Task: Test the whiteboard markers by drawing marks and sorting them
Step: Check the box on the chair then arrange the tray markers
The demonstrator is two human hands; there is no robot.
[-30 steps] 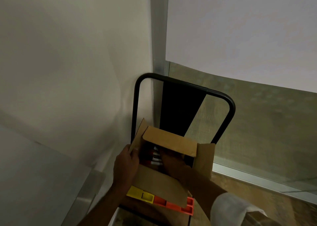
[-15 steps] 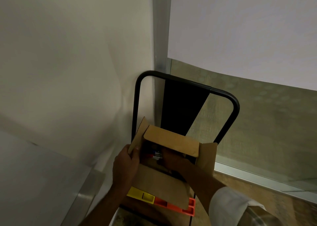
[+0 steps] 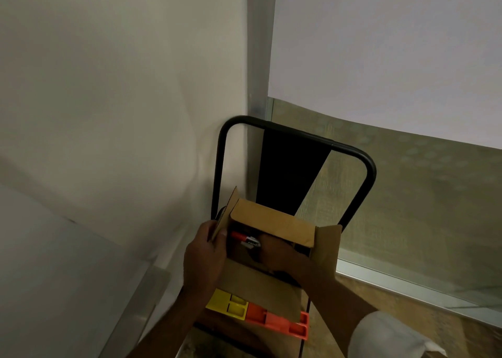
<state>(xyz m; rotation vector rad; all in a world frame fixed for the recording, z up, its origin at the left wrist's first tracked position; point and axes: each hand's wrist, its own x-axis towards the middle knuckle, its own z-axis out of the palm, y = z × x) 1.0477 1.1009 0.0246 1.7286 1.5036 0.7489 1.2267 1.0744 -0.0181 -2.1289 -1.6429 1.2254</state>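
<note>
The left hand [image 3: 203,251] pinches the left flap of the open brown cardboard box [image 3: 271,224], its inside too dark to read. Just right of that thumb, a red-capped whiteboard marker [image 3: 239,236] juts from the curled right hand [image 3: 274,251], which hides its barrel.

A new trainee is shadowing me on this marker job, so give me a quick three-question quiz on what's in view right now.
1. True or false: the left hand holds a side flap of the cardboard box.
2. The marker that the right hand grips inside the box has a cap that is: A) blue B) red C) green.
3. Fill in: of the yellow tray and the orange tray by the box's near flap, the ___ one lies nearer the left hand.
Key: 1 true. 2 B. 3 yellow.
</note>
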